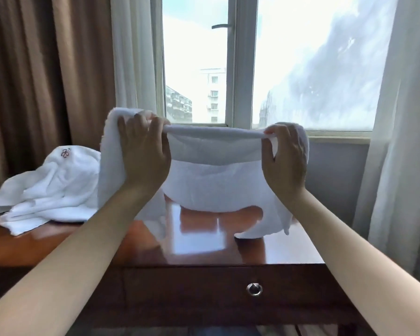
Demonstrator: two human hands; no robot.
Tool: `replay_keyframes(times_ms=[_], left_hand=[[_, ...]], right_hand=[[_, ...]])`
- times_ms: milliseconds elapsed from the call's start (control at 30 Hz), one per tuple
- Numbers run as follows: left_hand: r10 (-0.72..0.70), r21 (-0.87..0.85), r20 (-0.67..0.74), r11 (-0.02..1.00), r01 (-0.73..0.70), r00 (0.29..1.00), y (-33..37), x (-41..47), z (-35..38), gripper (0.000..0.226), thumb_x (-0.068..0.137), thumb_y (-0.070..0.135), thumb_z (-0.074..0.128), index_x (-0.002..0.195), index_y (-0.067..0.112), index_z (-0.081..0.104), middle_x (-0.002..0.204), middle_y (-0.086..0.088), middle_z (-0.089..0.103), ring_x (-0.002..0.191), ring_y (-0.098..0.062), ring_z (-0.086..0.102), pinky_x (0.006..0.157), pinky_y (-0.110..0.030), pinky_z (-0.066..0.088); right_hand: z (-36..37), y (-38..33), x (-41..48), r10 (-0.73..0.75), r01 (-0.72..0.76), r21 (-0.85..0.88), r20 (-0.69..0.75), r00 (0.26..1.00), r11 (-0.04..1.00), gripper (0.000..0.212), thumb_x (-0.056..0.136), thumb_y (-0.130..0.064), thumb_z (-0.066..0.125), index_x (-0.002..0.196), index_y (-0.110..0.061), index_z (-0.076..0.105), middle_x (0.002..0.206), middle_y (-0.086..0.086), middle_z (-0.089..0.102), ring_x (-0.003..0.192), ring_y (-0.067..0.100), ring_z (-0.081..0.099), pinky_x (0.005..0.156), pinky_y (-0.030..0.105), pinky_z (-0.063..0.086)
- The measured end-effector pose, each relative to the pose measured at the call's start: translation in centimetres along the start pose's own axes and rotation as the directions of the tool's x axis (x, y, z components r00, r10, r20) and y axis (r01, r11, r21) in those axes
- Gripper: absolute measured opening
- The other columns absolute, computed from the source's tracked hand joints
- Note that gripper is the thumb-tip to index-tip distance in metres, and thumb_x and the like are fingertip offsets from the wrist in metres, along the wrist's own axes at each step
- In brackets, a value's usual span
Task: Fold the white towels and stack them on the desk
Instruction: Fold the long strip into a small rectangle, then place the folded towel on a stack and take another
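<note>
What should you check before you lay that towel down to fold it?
1. Left hand grips the towel by its top edge: ok.
2. Right hand pinches the other end: ok.
3. Top edge pulled straight between the hands: ok.
4. Bottom edge hanging level: not ok, it hangs uneven.
5. Bare desk in front to lay it on: ok.
6. Heap of unfolded towels apart from this one: cannot tell, they overlap in view.
</note>
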State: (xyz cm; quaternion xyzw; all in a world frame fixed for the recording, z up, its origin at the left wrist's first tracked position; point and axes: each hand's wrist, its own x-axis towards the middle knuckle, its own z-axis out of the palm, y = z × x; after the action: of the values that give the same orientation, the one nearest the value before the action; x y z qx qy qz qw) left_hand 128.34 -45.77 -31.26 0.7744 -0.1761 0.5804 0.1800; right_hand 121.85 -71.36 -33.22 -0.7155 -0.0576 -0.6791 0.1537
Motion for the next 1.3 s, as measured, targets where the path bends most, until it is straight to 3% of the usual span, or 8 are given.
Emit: replay_keyframes(times_ms=[267, 433, 500, 633, 733, 1067, 1200, 1300], left_hand=[[0.025, 0.049, -0.133, 0.999, -0.018, 0.991, -0.7, 2.3, -1.2, 0.026, 0.095, 0.014, 0.036, 0.107, 0.007, 0.057, 0.119, -0.017, 0.054, 0.12, -0.038, 0.046, 0.121, -0.05, 0.009], [-0.029, 0.06, 0.179, 0.998, 0.018, 0.984, -2.6, 0.3, 4.1, 0.029, 0.091, 0.02, 0.039, 0.1, 0.008, 0.063, 0.107, -0.016, 0.057, 0.108, -0.041, 0.048, 0.111, -0.051, 0.028], [-0.087, 0.11, 0.472, 0.993, 0.04, 0.878, -3.3, -1.9, 7.3, 0.032, 0.094, 0.025, 0.043, 0.117, 0.014, 0.061, 0.123, -0.014, 0.053, 0.11, -0.039, 0.049, 0.099, -0.047, 0.039], [-0.182, 0.133, 0.837, 0.982, 0.131, 0.516, -3.8, -7.9, 13.3, 0.051, 0.097, 0.037, 0.046, 0.146, 0.028, 0.038, 0.153, -0.005, 0.026, 0.128, -0.031, 0.044, 0.098, -0.041, 0.044], [-0.067, 0.012, 0.898, 0.992, 0.128, 0.435, -2.9, -11.1, 16.4, 0.044, 0.101, 0.043, 0.04, 0.142, 0.03, 0.047, 0.148, 0.0, 0.04, 0.131, -0.023, 0.044, 0.099, -0.037, 0.043], [-0.074, 0.038, 0.876, 0.996, 0.084, 0.477, 1.3, -11.4, 20.6, 0.039, 0.101, 0.048, 0.035, 0.099, 0.018, 0.06, 0.107, -0.002, 0.054, 0.101, -0.023, 0.052, 0.072, -0.034, 0.04], [0.089, -0.161, 0.876, 0.98, 0.114, 0.475, 4.1, -10.9, 21.9, 0.027, 0.099, 0.04, 0.042, 0.109, 0.026, 0.062, 0.116, 0.004, 0.051, 0.112, -0.018, 0.049, 0.085, -0.034, 0.043], [0.203, -0.306, 0.853, 0.941, 0.146, 0.482, 6.8, -10.5, 22.7, 0.022, 0.098, 0.04, 0.047, 0.112, 0.031, 0.063, 0.118, 0.009, 0.052, 0.113, -0.012, 0.048, 0.083, -0.031, 0.042]], right_hand=[[-0.2, -1.2, 4.4, -0.202, 0.189, -0.168, -0.064, 0.977, 0.967, 0.012, 0.087, -0.013, 0.053, 0.093, -0.008, 0.063, 0.097, 0.005, 0.065, 0.097, 0.027, 0.059, 0.097, 0.037, 0.034], [3.7, 2.4, 1.6, -0.121, 0.186, -0.212, 0.287, 0.95, 0.96, 0.014, 0.079, -0.011, 0.056, 0.09, -0.015, 0.063, 0.094, 0.003, 0.065, 0.092, 0.029, 0.061, 0.092, 0.035, 0.03], [5.8, 4.5, -1.5, 0.059, 0.137, -0.294, 0.571, 0.819, 0.946, 0.024, 0.083, -0.014, 0.054, 0.104, -0.016, 0.065, 0.111, 0.004, 0.063, 0.103, 0.03, 0.059, 0.094, 0.034, 0.027], [8.7, 7.8, -8.9, 0.353, 0.149, -0.429, 0.86, 0.369, 0.891, 0.052, 0.092, -0.033, 0.052, 0.143, -0.025, 0.042, 0.143, 0.003, 0.041, 0.125, 0.027, 0.049, 0.103, 0.037, 0.033], [9.8, 9.1, -12.6, 0.381, 0.106, -0.419, 0.887, 0.262, 0.902, 0.039, 0.099, -0.037, 0.04, 0.134, -0.026, 0.052, 0.138, 0.0, 0.049, 0.13, 0.026, 0.044, 0.105, 0.04, 0.033], [9.1, 12.5, -13.9, 0.163, 0.065, -0.199, 0.919, 0.359, 0.978, 0.036, 0.1, -0.039, 0.042, 0.131, -0.029, 0.058, 0.134, -0.013, 0.056, 0.123, 0.013, 0.049, 0.103, 0.032, 0.031], [8.1, 13.6, -12.0, 0.299, -0.404, -0.179, 0.919, 0.256, 0.897, 0.029, 0.097, -0.028, 0.053, 0.122, -0.035, 0.065, 0.132, -0.014, 0.061, 0.12, 0.01, 0.056, 0.104, 0.03, 0.041], [7.0, 15.0, -9.9, 0.438, -0.469, -0.239, 0.815, 0.38, 0.85, 0.031, 0.097, -0.018, 0.047, 0.113, -0.032, 0.071, 0.119, -0.015, 0.068, 0.113, 0.007, 0.059, 0.097, 0.03, 0.046]])
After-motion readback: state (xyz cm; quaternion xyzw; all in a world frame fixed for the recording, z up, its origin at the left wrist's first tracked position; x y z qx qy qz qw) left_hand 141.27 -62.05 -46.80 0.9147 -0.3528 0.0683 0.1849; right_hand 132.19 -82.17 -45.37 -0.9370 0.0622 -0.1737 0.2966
